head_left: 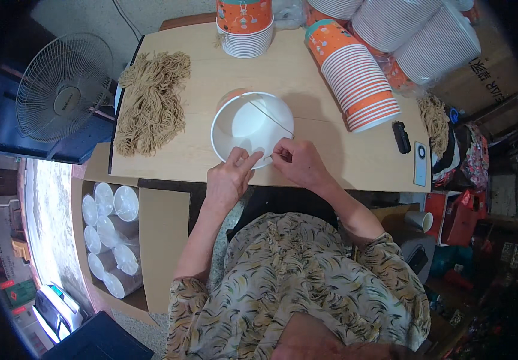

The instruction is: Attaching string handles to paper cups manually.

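A white-lined paper bucket [244, 123] lies tipped on the table with its opening toward me, a little orange showing on its outside. Across the opening runs a thin tan cord [273, 116], from the far rim to beside my right hand. My left hand [230, 175] is closed on the near rim, its index finger stretched along it. At the near right rim, my right hand [298, 161] has its fingers pinched together where the cord arrives. The fingertips are partly hidden, as is the cord's end.
A heap of tan cords [154, 105] lies at left. Orange-and-white bucket stacks stand [247, 42] at the back and lie [358, 78] at right. A black object [401, 137] and a phone [420, 163] rest near the right edge. Below left is a carton [164, 240] of wrapped stacks; a fan [64, 90] stands beyond.
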